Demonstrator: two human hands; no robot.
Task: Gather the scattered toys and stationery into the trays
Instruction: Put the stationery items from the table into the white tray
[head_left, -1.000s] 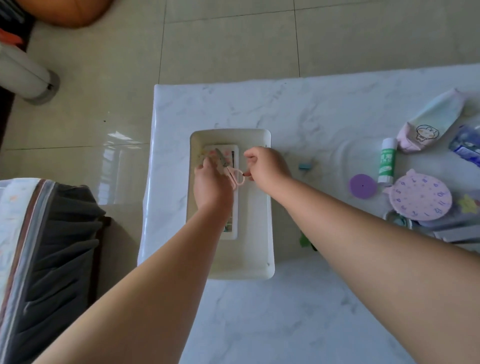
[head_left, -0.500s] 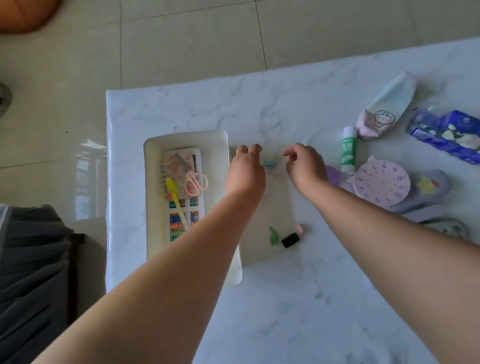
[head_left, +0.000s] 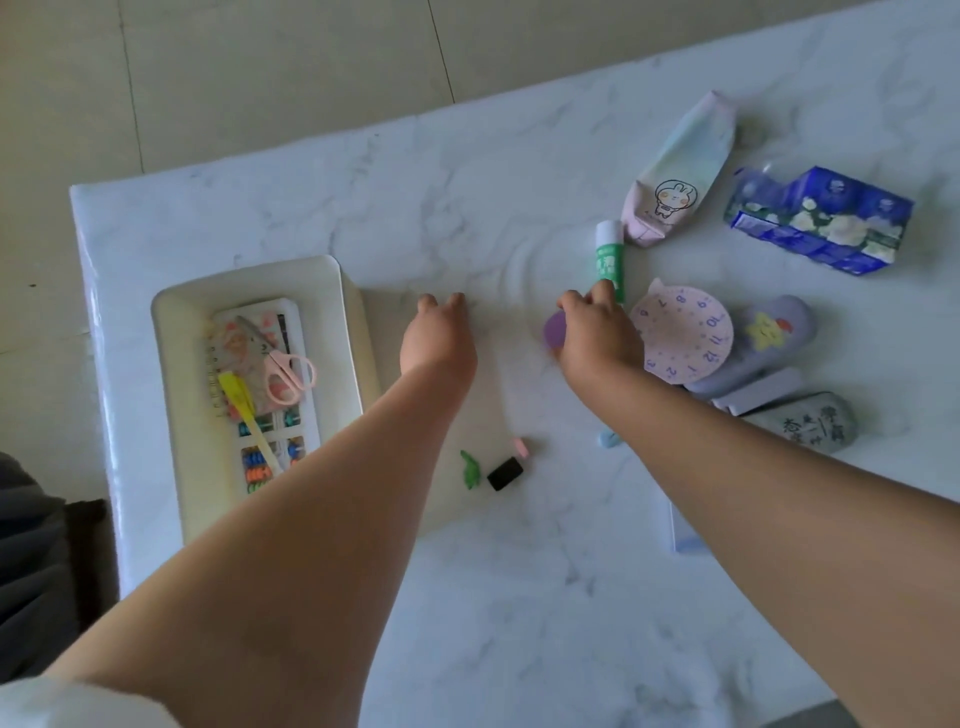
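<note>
Right hand (head_left: 597, 332) now at purple disc (head_left: 555, 330) (earlier short of it) — left hand (head_left: 439, 340) idle.

1. Both bare forearms reach forward from the near edge of the table, the left from the near left corner, the right from the right side.
2. The left hand (head_left: 438, 340) hangs palm down over the middle of the table, fingers curled under; whether it holds anything cannot be told.
3. The right hand (head_left: 597, 332) lies palm down further right, fingers bent downward, fingertips (head_left: 602, 289) pointing to the far edge.
</note>
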